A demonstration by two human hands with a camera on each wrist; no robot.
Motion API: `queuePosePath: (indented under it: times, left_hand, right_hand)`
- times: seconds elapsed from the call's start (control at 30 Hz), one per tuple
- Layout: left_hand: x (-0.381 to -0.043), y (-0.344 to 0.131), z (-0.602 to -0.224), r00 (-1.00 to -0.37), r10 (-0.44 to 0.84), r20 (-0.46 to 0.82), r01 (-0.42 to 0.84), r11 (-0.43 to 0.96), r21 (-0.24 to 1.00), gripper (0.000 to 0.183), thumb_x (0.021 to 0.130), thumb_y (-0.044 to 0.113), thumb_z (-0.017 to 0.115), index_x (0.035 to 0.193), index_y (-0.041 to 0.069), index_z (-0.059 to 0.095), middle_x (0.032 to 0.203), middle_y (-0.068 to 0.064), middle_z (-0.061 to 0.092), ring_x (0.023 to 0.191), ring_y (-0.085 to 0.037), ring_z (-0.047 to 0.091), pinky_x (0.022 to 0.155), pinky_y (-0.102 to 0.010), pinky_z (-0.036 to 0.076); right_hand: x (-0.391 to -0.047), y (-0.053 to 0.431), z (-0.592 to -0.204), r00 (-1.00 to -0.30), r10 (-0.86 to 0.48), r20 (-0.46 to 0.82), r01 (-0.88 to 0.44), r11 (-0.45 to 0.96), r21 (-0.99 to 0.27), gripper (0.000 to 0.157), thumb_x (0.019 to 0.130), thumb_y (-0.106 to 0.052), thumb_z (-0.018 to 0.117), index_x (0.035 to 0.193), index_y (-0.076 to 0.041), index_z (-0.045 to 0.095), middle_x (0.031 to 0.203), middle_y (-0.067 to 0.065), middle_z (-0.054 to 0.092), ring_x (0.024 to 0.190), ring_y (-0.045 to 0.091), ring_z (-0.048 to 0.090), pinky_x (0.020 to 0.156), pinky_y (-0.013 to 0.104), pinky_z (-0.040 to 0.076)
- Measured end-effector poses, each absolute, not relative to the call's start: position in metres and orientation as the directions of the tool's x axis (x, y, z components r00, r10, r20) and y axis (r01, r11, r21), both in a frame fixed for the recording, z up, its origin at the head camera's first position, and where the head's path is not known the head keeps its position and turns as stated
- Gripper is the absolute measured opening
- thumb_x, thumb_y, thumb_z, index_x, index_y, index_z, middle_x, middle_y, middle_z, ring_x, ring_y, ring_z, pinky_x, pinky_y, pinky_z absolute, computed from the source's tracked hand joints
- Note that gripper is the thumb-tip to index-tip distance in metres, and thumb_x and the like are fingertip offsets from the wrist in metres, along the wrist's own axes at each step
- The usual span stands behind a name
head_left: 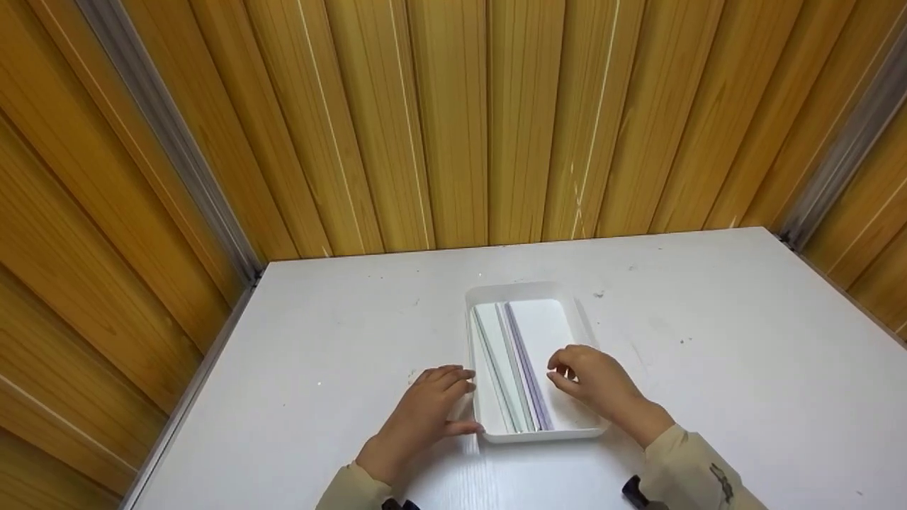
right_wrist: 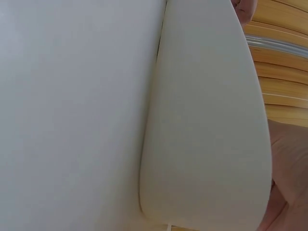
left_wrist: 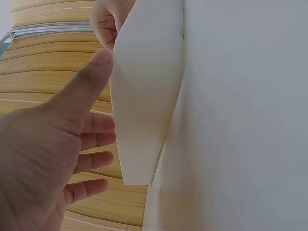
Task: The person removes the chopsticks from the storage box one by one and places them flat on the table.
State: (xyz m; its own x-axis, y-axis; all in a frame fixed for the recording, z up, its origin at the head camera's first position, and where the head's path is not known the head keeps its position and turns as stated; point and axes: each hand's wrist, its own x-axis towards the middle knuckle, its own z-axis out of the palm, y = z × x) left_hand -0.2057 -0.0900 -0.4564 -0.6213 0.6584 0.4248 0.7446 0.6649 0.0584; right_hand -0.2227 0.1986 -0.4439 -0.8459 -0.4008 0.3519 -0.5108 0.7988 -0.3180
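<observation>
A white rectangular tray [head_left: 542, 436] lies on the table with several long thin sticks in it. The pale green sticks [head_left: 494, 368] slant along its left half, and the purple sticks [head_left: 526, 365] run beside them. My left hand [head_left: 429, 411] is at the tray's left wall, fingertips and thumb right at the rim; in the left wrist view its fingers are spread. Over the tray's right side, my right hand [head_left: 595, 379] has loosely curled fingers, with a gap to the thumb and nothing showing between them. The tray wall [right_wrist: 207, 120] hides most of this hand in the right wrist view.
The white table [head_left: 340, 333] extends around the tray and carries a few small dark marks. Behind it rises a wood-patterned wall [head_left: 453, 127], with metal posts at the left and right corners.
</observation>
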Motion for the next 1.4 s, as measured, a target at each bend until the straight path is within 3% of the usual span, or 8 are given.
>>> queuePosePath:
  times: [0.3, 0.63, 1.4]
  left_hand:
    - [-0.206, -0.089, -0.460, -0.598, 0.662, 0.452, 0.760, 0.647, 0.056, 0.052, 0.077, 0.054, 0.068, 0.108, 0.013, 0.065, 0.121, -0.001, 0.066, 0.115, -0.020, 0.060, 0.100, -0.033, 0.049]
    - [-0.209, -0.090, -0.463, -0.570, 0.659, 0.491, 0.769, 0.639, 0.034, 0.051, 0.076, 0.055, 0.069, 0.105, 0.013, 0.064, 0.118, 0.000, 0.066, 0.112, -0.017, 0.060, 0.098, -0.032, 0.049]
    - [-0.208, -0.091, -0.460, -0.605, 0.655, 0.452, 0.753, 0.655, 0.060, 0.052, 0.077, 0.056, 0.068, 0.107, 0.013, 0.064, 0.122, 0.000, 0.065, 0.114, -0.017, 0.059, 0.099, -0.032, 0.048]
  right_hand:
    - [-0.226, 0.188, -0.450, -0.878, -0.373, 0.298, -0.461, 0.828, -0.321, 0.008, 0.082, -0.012, 0.070, 0.076, -0.011, 0.064, 0.066, -0.004, 0.061, 0.060, 0.004, 0.050, 0.053, 0.019, 0.042]
    - [-0.225, 0.171, -0.449, -0.962, -0.247, 0.117, -0.273, 0.859, -0.433, 0.014, 0.083, -0.015, 0.070, 0.072, -0.011, 0.062, 0.061, -0.006, 0.056, 0.058, 0.008, 0.046, 0.053, 0.022, 0.038]
    - [-0.228, 0.161, -0.453, -0.980, -0.197, 0.026, -0.190, 0.895, -0.402, 0.018, 0.081, -0.015, 0.066, 0.067, -0.012, 0.055, 0.062, -0.004, 0.055, 0.059, 0.012, 0.046, 0.055, 0.027, 0.039]
